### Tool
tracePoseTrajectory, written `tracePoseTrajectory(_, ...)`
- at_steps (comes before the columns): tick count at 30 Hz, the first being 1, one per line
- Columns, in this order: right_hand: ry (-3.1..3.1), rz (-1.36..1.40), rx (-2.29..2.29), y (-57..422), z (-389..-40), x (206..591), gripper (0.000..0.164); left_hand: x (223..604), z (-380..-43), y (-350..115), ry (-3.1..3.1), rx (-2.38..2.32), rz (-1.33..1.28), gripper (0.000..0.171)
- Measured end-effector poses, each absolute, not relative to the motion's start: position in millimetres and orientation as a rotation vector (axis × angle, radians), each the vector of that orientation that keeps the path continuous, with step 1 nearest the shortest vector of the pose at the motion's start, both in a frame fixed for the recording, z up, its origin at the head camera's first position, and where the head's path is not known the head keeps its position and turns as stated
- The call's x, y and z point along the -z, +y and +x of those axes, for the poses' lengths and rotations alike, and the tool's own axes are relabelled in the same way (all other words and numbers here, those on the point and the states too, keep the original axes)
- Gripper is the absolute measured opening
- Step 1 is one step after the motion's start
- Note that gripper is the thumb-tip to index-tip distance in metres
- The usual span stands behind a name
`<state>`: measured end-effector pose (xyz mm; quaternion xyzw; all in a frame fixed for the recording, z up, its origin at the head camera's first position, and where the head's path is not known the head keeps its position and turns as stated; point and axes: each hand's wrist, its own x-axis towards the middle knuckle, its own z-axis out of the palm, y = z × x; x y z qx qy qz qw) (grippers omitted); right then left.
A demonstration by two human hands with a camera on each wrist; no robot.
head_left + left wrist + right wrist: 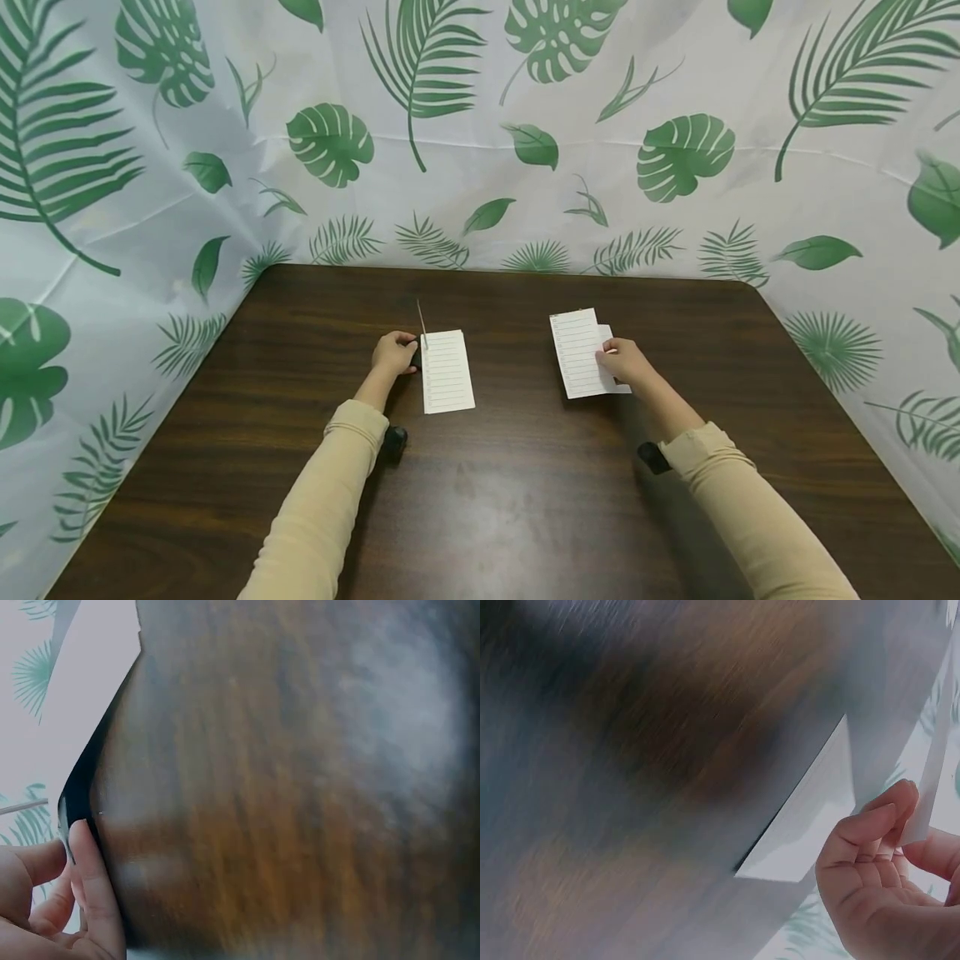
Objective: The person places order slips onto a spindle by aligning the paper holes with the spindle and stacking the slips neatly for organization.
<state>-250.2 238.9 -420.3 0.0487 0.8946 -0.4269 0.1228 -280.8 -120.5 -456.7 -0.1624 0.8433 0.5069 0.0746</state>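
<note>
My left hand (393, 353) is at the left edge of a stack of white lined paper (448, 372) lying on the table. Its thumb and fingers pinch a small black object (415, 353) there, mostly hidden by the fingers. A thin upright strip (422, 321) rises beside the stack's top left corner. To the right, my right hand (624, 363) pinches a white lined sheet (576, 354) by its right side, tilted up off the table. Behind that sheet, more white paper (810, 817) lies on the table, largely covered in the head view.
The dark wood table (480, 500) has rounded far corners. A white cloth with green leaf prints (465, 100) hangs behind it and along both sides. A black wrist device (393, 442) sits at the left cuff, another (654, 457) at the right.
</note>
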Motion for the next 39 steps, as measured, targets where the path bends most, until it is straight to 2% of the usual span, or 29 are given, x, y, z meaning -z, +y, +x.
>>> tracePoseTrajectory(16, 2.553, 0.087, 1.360, 190.9, -237.9, 411.3, 0.016, 447.8, -269.6, -125.8, 2.401, -1.836, -0.702, 0.023)
tracePoseTrajectory(27, 2.522, 0.035, 1.478, 169.8, -223.1, 401.0, 0.020, 438.0, -239.5, -129.9, 2.417, -1.892, -0.408, 0.026)
tracePoseTrajectory(39, 2.387, -0.102, 1.651, 137.3, -206.2, 388.7, 0.021, 415.2, -218.3, -94.3, 2.323, -2.038, -0.001, 0.026)
